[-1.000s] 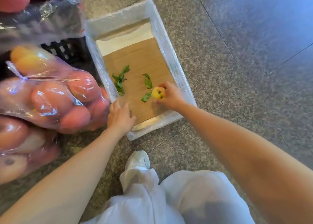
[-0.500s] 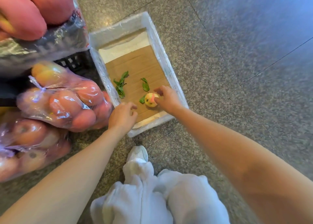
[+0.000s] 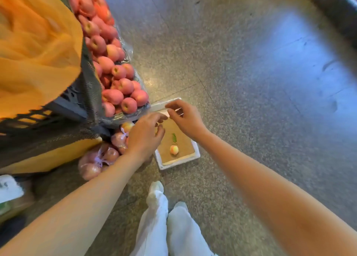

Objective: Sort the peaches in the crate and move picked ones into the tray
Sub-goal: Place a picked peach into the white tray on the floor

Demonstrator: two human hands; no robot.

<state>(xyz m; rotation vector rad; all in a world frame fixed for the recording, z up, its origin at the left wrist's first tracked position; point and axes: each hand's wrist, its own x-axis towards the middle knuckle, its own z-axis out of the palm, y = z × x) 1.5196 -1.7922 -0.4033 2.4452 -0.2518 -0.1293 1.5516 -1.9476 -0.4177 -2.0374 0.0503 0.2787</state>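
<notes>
A white tray [image 3: 197,155] lined with brown cardboard lies on the floor. One small yellow-pink peach [image 3: 174,149] rests on the cardboard near the tray's front edge, with a green leaf [image 3: 174,138] just beyond it. My left hand [image 3: 145,135] hovers over the tray's left side, fingers curled and apart, holding nothing that I can see. My right hand [image 3: 186,118] hangs above the tray's far end, fingers spread and empty. A black crate [image 3: 85,101] piled with pink-red peaches [image 3: 117,81] stands at the left.
Clear plastic bags of peaches [image 3: 100,159] lie on the floor between the crate and the tray. Orange netting [image 3: 34,43] covers the upper left. A yellow box [image 3: 52,157] sits under the crate. My white trouser legs and shoe [image 3: 160,217] are below the tray. Speckled stone floor [image 3: 251,81] spreads right.
My right hand has let go of the peach, which now lies on the cardboard. Both hands have lifted toward the tray's far end. My head has risen, so the view is wider.
</notes>
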